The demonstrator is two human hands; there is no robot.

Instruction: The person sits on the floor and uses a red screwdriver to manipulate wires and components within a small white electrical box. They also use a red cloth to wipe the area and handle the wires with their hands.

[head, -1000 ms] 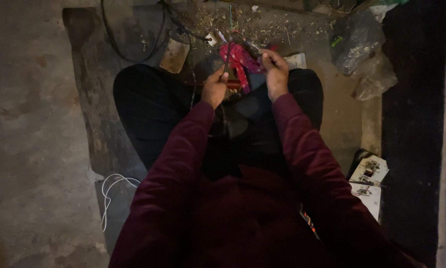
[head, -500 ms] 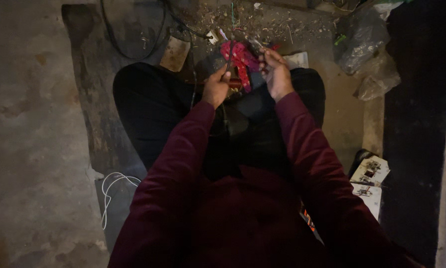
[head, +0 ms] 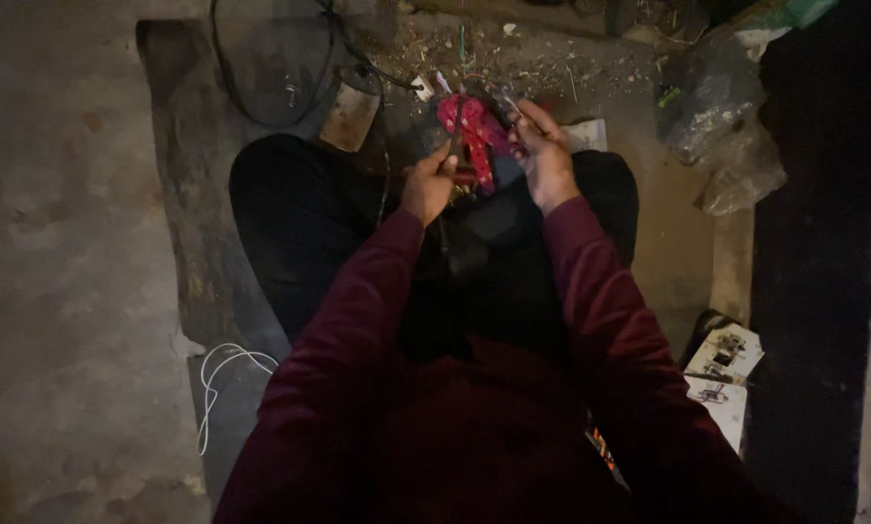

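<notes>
A seated person's left hand (head: 428, 184) gripped a thin dark tool (head: 452, 144) against a red object (head: 474, 136), the right hand (head: 542, 155) closed on its other side.

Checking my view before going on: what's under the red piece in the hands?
Under the red piece there is a dark object on the lap, with the left hand and right hand at its sides. The hands and dim light hide its shape.

white printed cartons (head: 725, 354) at lower right, clear plastic bags (head: 717, 107) at upper right
</notes>
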